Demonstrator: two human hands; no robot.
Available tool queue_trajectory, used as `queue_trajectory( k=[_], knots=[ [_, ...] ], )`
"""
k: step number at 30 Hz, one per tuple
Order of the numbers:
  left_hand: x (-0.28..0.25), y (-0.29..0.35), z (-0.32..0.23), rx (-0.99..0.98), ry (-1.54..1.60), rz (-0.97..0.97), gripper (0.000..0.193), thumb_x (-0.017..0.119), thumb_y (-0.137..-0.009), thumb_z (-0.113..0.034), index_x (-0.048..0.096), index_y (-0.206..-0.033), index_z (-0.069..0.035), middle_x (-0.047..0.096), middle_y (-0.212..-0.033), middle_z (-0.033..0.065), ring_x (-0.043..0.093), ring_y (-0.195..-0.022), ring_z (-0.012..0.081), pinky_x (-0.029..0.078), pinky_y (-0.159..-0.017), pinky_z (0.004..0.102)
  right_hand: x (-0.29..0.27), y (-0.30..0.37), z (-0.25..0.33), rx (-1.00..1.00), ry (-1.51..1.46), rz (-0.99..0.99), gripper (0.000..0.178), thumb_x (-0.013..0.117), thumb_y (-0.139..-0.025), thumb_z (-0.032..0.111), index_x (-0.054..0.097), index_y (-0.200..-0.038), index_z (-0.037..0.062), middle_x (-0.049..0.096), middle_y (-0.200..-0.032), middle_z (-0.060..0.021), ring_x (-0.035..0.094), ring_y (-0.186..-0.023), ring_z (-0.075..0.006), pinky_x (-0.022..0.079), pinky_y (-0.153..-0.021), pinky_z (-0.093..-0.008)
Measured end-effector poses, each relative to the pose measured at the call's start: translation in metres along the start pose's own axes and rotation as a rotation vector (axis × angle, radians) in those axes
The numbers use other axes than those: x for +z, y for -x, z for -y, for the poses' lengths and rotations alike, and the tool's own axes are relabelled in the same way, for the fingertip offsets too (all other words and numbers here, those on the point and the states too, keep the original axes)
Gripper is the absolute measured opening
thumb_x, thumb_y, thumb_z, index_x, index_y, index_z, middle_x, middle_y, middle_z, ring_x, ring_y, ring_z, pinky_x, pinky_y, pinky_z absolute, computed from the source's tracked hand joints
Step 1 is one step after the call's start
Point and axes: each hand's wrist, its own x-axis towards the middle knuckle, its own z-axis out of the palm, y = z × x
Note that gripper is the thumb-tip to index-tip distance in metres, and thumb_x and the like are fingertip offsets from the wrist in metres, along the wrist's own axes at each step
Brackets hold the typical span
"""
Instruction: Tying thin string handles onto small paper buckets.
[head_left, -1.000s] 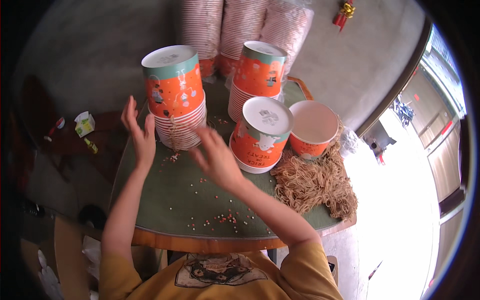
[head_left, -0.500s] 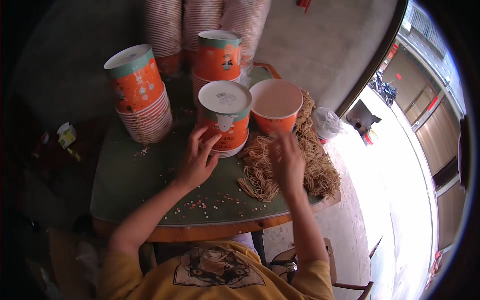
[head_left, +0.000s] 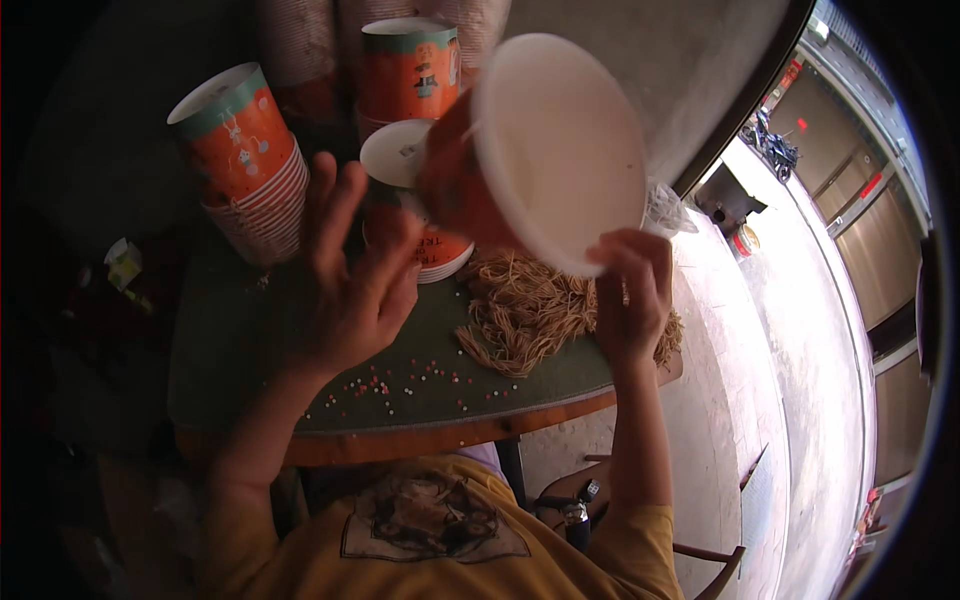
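Observation:
My right hand point(head_left: 635, 295) pinches the rim of an orange paper bucket point(head_left: 565, 150), lifted above the table and tilted so its pale inside faces me. My left hand point(head_left: 355, 275) is raised to the left of that bucket, fingers apart, with nothing in it. Just beyond the left hand, an upside-down stack of orange and green paper buckets point(head_left: 445, 255) stands on the table, partly hidden by the lifted bucket. A bundle of brown cords point(head_left: 525, 310) lies on the tabletop below the lifted bucket.
Another upside-down bucket stack point(head_left: 240, 150) leans at the left, and one more point(head_left: 410, 75) stands behind. Tall wrapped stacks point(head_left: 300, 50) rise against the wall. Small red and white beads point(head_left: 400, 385) lie scattered near the front edge of the green table point(head_left: 230, 370).
The upright bucket beside the front stack has been picked up by my right hand and tilted toward me. My left hand has come off the front stack and risen to the left.

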Motion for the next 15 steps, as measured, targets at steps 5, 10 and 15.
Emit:
queue_trajectory(
  k=[5,10,15],
  knots=[
    [-0.046,-0.027,-0.022,0.188,-0.102,0.257,0.034,0.065,-0.078,-0.007,0.056,-0.11,-0.014,0.055,-0.112,0.0039,0.051,-0.121,0.0262,0.028,-0.107,0.0576,-0.012,0.021,0.019,-0.042,-0.189,0.221,0.036,0.072,-0.069,-0.009,0.066,-0.098,0.0107,0.059,-0.111,-0.0148,0.062,-0.094,-0.0234,0.053,-0.077,-0.0309],
    [-0.086,0.0,-0.028,0.193,-0.155,0.346,0.027,0.067,-0.073,-0.01,0.06,-0.099,-0.012,0.053,-0.092,0.0007,0.053,-0.09,0.0183,0.041,-0.096,0.0478,-0.004,0.026,0.019,0.107,-0.48,0.123,0.037,0.067,-0.075,-0.01,0.063,-0.108,0.0069,0.052,-0.127,-0.0204,0.06,-0.107,-0.0301,0.054,-0.084,-0.0345],
    [-0.122,0.022,-0.037,0.06,-0.159,0.432,0.025,0.061,-0.076,-0.006,0.06,-0.101,-0.009,0.051,-0.088,0.0032,0.05,-0.083,0.0198,0.043,-0.089,0.045,-0.017,0.061,0.0,0.054,-0.015,0.755,0.036,0.068,-0.073,-0.001,0.066,-0.105,0.0149,0.057,-0.125,-0.0041,0.052,-0.118,-0.0283,0.047,-0.096,-0.04]
  ],
)
